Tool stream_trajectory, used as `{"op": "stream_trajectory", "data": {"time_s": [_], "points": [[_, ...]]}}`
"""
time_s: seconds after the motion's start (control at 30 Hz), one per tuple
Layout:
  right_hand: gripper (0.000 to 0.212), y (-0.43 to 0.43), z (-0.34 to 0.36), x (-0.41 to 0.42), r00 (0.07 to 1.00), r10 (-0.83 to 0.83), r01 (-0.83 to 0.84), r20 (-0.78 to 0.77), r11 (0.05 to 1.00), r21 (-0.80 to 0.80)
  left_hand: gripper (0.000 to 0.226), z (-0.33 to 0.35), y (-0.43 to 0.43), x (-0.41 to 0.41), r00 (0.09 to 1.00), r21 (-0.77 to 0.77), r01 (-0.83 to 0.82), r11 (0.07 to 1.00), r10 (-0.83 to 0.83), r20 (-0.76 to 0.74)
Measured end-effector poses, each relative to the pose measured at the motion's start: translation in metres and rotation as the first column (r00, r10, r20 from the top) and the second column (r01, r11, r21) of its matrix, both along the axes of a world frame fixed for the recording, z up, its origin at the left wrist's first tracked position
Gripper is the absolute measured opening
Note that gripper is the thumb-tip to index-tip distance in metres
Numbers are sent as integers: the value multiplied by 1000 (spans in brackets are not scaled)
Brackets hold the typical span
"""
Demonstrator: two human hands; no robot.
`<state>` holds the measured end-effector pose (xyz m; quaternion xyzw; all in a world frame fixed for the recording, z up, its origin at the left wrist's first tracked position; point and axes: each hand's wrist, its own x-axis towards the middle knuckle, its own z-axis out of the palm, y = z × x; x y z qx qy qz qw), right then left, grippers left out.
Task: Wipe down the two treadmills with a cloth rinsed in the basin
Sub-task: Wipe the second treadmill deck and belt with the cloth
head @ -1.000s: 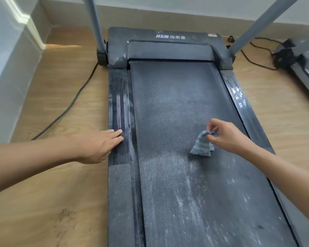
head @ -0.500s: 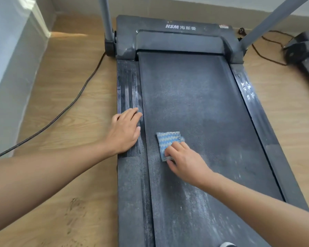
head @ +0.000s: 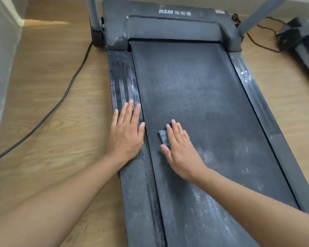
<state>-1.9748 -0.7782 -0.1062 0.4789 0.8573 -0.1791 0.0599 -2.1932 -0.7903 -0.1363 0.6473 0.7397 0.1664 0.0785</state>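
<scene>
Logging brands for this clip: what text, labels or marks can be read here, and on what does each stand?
"HSM 海斯曼" (the characters are less sharp): white print on the motor cover of the treadmill.
Small reddish sticker at the cover's far right corner: too small to read.
White marks on the right side rail: blurred, unreadable.
No other text shows.

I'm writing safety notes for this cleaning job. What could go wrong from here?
1. The small cloth lies mostly under the flat right hand, not gripped. It may slip out, and bare fingers would then smear the pale dust on the belt.
2. The left hand leans on the ribbed side rail. A damp rail could let it slide.
3. The cable trails across the floor, a trip hazard.
</scene>
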Motion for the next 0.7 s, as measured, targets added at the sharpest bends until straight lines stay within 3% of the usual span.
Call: {"op": "stream_trajectory", "data": {"time_s": [0.13, 0.23, 0.33, 0.47, 0.6, 0.7], "points": [[79, -4, -32, -34, 981, -193, 196, -33, 967, 161, 65, -12, 3, 1, 998, 47, 7, 999, -4, -56], [73, 26, -37, -60, 985, -166, 172, -46, 966, 193, 64, -12, 0, 1, 998, 28, 13, 1000, -11, -62], [70, 35, -39, -70, 991, -127, 132, -35, 965, 228, 63, -12, 0, -1, 981, 8, 90, 996, -87, -174], [70, -38, -34, -42, 994, -112, 113, -15, 972, 208, 67, -13, 1, -2, 957, -53, 129, 990, -138, -257], [71, -155, -27, 5, 997, -71, 65, 34, 984, 163, 70, -10, -1, -2, 955, -79, 132, 988, -148, -257], [71, -172, -29, 18, 996, -62, 52, 65, 988, 145, 65, -8, 0, -3, 967, -64, 133, 989, -144, -210]]}}
